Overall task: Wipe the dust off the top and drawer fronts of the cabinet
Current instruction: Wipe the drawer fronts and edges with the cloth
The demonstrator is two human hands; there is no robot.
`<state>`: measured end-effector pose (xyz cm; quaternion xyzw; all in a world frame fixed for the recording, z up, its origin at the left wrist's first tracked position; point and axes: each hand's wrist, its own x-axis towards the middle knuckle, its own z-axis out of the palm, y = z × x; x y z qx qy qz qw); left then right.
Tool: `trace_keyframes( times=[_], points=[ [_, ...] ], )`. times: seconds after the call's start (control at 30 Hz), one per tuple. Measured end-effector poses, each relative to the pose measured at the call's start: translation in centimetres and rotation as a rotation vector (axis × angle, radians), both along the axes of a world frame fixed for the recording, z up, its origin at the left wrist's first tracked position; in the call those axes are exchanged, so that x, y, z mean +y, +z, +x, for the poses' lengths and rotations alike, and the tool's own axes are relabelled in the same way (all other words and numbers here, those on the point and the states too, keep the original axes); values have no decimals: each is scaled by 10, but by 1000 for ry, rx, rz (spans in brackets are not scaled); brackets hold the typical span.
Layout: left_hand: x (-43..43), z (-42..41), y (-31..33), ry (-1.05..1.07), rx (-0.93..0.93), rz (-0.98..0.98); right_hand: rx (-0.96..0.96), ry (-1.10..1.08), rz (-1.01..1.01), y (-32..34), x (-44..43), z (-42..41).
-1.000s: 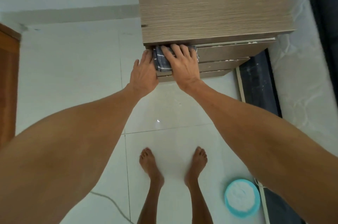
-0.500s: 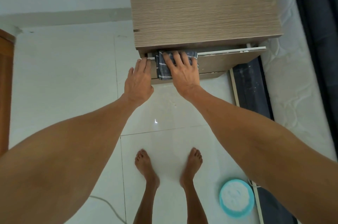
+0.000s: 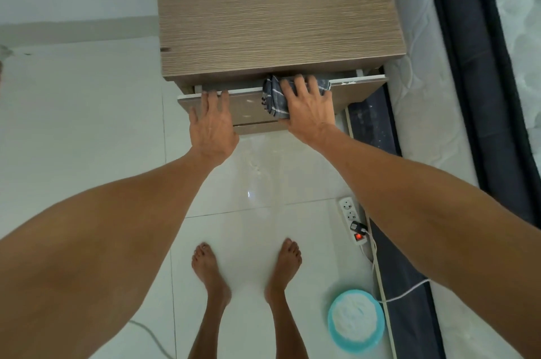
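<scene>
Cabinet (image 3: 278, 15) of wood grain at upper centre of the frame, top drawer (image 3: 248, 111) drawn partly out. A dark checked cloth (image 3: 273, 99) is draped over the drawer's upper edge, at centre, and is pressed there by the right hand (image 3: 307, 114), fingers spread and straight. The left hand (image 3: 212, 128) is laid flat on the drawer front, left of the cloth, grasping nothing

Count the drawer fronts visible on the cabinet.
2. The top drawer front stands pulled out below the cabinet's top; a second drawer front shows only as a narrow strip just beneath it. More may be hidden underneath.
</scene>
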<state>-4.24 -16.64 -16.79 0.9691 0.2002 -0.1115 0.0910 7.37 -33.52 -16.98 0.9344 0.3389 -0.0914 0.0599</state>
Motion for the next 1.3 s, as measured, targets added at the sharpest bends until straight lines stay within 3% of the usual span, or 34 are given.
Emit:
trace_keyframes(
  times=[0.6, 0.97, 1.1, 1.3],
  points=[
    [-14, -3, -7, 51, 17, 34, -1, -253, 95, -6, -143, 82],
    [5, -8, -3, 32, -55, 56, 214, -983, 366, -21, -155, 24],
    [29, -16, -4, 193, -190, 55, 256, -1184, 526, -30, -132, 1],
    [44, -16, -11, 499, -283, -128, 245, -1211, 743, -37, -93, -22]
  ],
)
